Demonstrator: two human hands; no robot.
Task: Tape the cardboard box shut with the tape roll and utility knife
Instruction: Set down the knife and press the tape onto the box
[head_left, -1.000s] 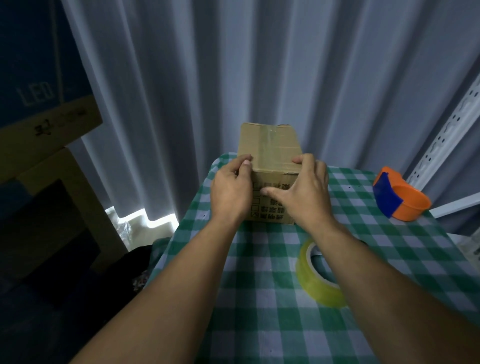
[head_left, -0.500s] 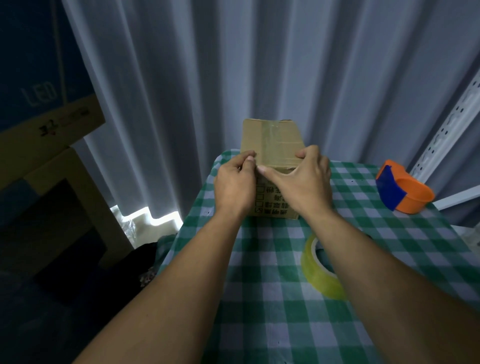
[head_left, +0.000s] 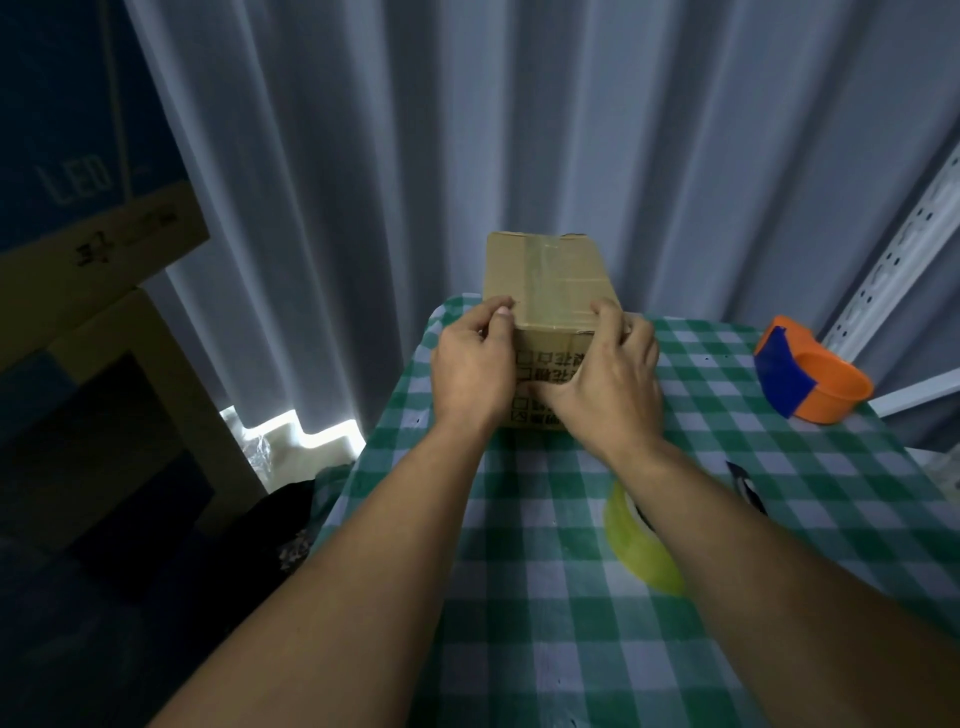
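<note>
The person is gripping the cardboard box (head_left: 545, 280) at the table's (head_left: 519, 623) far edge, left hand (head_left: 470, 364) and right hand (head_left: 605, 379) clasping its near corners. The tape roll (head_left: 641, 545) is lying nearer the body, under the right forearm, so the right hand is closer.

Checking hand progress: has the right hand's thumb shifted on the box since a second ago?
Yes. The right hand thumb slid down the cardboard box front, away from its top edge.
</note>
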